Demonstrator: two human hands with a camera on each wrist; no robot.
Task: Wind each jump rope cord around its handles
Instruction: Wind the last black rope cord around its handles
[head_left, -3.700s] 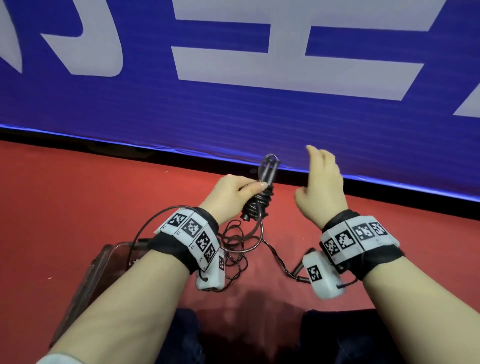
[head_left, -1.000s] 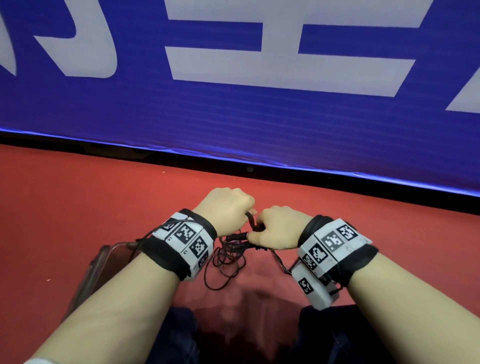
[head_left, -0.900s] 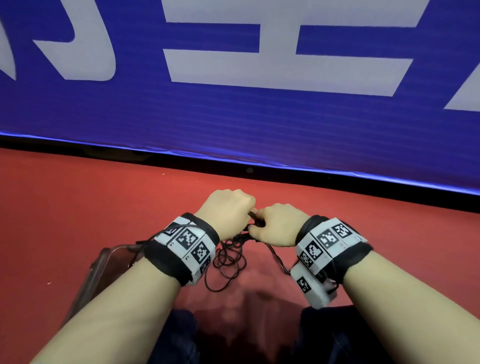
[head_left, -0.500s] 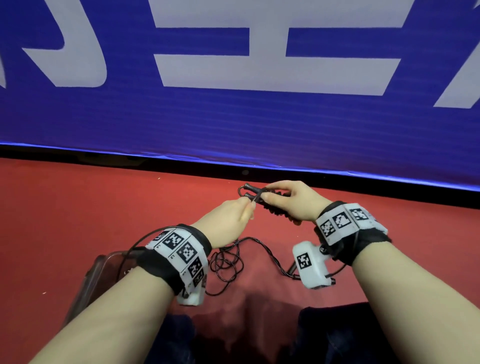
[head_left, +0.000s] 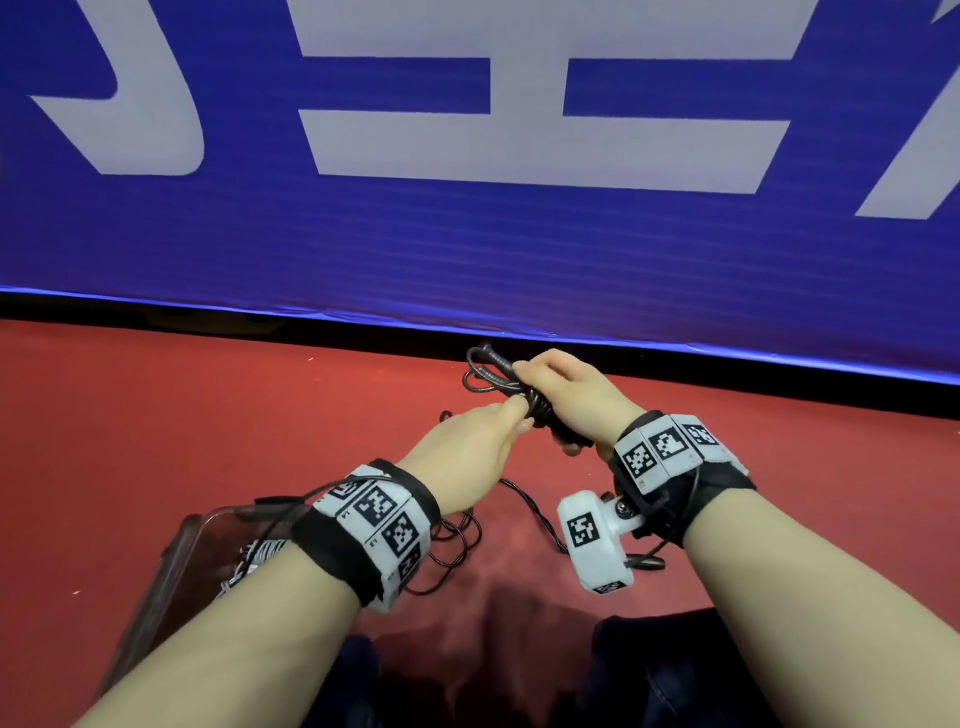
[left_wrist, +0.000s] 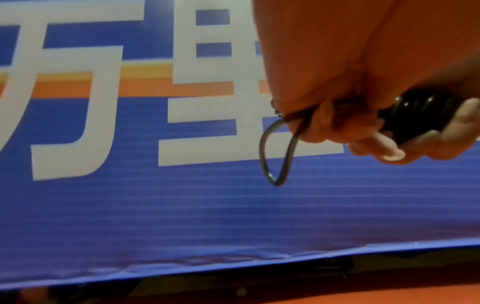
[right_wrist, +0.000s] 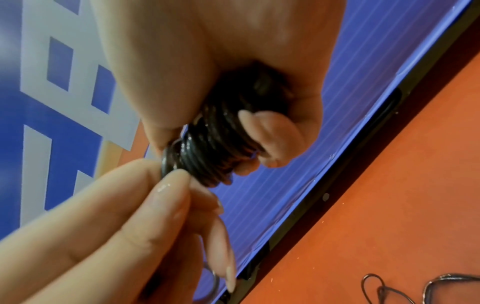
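The scene is seen from the head, looking forward and down over both arms to the red floor and the blue banner. The left hand and right hand are each seen from very close, from under the wrist (looking along the fingers). The wound cord and the banner are shared by all three views.

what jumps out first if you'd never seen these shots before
The two hands meeting in mid-frame: the right hand grips a black jump rope bundle, coils wound tight around the handles, while the left hand pinches the cord at its end. Behind them hangs a huge blue banner with white characters, above a red floor.
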